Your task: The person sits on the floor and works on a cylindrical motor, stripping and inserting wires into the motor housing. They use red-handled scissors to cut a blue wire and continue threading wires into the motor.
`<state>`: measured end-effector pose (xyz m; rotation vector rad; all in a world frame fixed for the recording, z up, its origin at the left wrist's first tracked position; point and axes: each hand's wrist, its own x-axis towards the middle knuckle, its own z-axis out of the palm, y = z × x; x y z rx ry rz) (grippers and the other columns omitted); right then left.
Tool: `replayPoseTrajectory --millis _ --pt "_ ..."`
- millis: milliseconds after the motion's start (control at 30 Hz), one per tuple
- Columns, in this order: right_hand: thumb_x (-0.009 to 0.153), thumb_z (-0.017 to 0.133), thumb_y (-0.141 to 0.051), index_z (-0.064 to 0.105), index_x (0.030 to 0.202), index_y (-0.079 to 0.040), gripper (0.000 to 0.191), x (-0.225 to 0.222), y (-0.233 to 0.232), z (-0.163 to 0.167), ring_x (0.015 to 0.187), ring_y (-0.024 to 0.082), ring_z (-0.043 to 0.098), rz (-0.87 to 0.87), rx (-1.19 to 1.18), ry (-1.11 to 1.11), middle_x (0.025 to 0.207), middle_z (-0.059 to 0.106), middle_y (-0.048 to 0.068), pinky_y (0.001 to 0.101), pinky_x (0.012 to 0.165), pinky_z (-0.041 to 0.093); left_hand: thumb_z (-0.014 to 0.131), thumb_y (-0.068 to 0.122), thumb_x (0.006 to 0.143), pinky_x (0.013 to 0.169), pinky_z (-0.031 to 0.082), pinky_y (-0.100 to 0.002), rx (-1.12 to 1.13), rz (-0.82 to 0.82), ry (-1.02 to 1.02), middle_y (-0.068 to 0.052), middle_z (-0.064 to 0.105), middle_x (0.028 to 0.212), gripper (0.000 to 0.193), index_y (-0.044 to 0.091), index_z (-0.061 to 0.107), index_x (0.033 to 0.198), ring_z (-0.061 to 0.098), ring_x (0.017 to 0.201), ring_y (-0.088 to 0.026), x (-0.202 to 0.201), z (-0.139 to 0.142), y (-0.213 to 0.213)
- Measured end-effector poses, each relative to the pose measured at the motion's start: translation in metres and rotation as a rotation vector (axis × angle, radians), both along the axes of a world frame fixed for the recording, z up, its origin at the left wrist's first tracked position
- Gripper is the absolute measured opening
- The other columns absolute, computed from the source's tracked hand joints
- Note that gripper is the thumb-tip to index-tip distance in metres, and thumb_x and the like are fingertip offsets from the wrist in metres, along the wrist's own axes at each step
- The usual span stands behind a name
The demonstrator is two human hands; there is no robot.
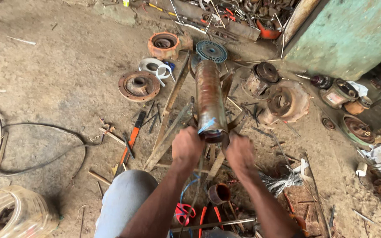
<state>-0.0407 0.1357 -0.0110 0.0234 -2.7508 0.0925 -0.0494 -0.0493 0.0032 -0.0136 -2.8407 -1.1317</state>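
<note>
A long rusty metal cylinder (209, 98) lies lengthwise on a frame of rusty angle-iron bars (171, 105), its open end towards me. My left hand (187, 145) grips the left side of that near end, where a strip of blue tape shows. My right hand (240, 152) is closed on the right side of the same end. Both forearms reach forward over my knee in light trousers (124, 198).
Rusty motor end covers (139, 85) (164, 45) and a blue fan grille (211, 50) lie on the dirt floor beyond. Motor parts (287, 101) sit right. A black cable (36, 145) loops left, by an orange-handled tool (131, 141). A small rusty ring (219, 193) and red scissors (184, 212) lie near me.
</note>
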Motion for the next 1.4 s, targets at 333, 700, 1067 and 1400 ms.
replayPoseTrajectory --millis 333,700,1067,1400 --pt "0.093 0.069 -0.018 0.068 0.105 0.003 0.024 0.018 -0.011 0.024 0.044 0.016 0.064 0.1 -0.207 0.183 0.075 0.073 0.018 0.0294 0.03 0.049 0.066 0.041 0.1 0.052 0.061 -0.037 -0.179 -0.137 -0.048 -0.014 0.075 0.078 0.037 0.004 0.072 0.094 0.076 0.062 -0.023 0.005 0.029 -0.006" --pt "0.097 0.064 -0.023 0.073 0.11 -0.006 0.023 0.009 0.0 0.008 0.053 0.019 0.067 0.122 0.125 0.293 0.079 0.075 0.016 0.0319 0.039 0.052 0.087 0.036 0.077 0.061 0.058 -0.045 0.132 0.052 0.118 -0.021 0.075 0.077 0.036 0.001 0.077 0.08 0.073 0.069 -0.035 0.001 -0.003 -0.008" --pt "0.101 0.068 -0.015 0.074 0.104 -0.002 0.015 0.014 0.003 -0.008 0.058 0.024 0.069 0.048 -0.148 0.102 0.077 0.074 0.02 0.036 0.05 0.057 0.074 0.028 0.093 0.059 0.058 -0.039 -0.068 -0.027 0.101 -0.018 0.076 0.08 0.023 0.005 0.079 0.09 0.072 0.065 -0.027 -0.006 -0.013 0.002" --pt "0.096 0.075 -0.014 0.073 0.101 -0.009 0.007 0.036 -0.024 0.041 0.074 0.015 0.074 0.333 -0.2 0.524 0.091 0.077 0.01 0.0255 0.062 0.062 0.07 0.032 0.096 0.048 0.058 -0.043 0.256 -0.079 -0.218 -0.014 0.077 0.08 0.028 0.006 0.077 0.104 0.068 0.053 -0.022 -0.011 -0.028 0.001"
